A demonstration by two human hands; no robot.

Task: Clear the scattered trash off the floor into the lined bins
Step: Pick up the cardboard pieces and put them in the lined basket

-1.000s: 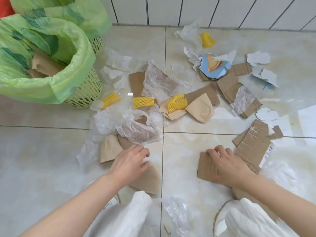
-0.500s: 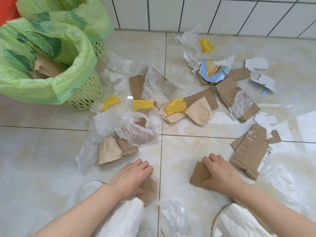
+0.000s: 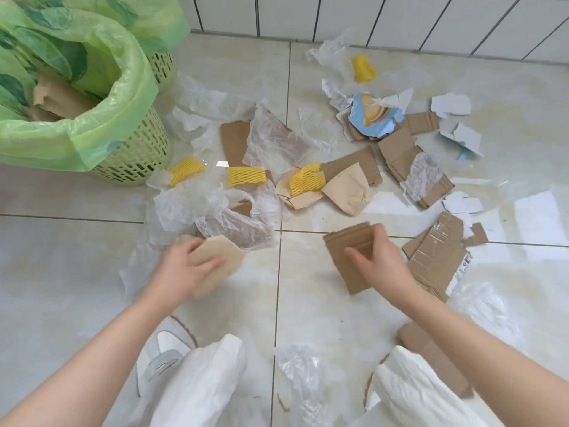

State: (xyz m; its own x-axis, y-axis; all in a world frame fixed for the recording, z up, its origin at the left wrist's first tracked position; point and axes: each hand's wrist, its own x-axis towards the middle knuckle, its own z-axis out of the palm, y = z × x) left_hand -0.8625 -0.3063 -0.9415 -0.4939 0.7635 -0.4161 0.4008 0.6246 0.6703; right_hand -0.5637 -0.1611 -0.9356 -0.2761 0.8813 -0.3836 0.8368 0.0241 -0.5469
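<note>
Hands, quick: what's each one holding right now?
Left hand: closed on a beige paper piece.
Right hand: closed on a brown cardboard piece.

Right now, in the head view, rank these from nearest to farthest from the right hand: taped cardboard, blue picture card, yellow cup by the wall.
From the right hand:
1. Taped cardboard, just beside it on the right.
2. Blue picture card, farther up the floor.
3. Yellow cup, farthest, near the wall.
</note>
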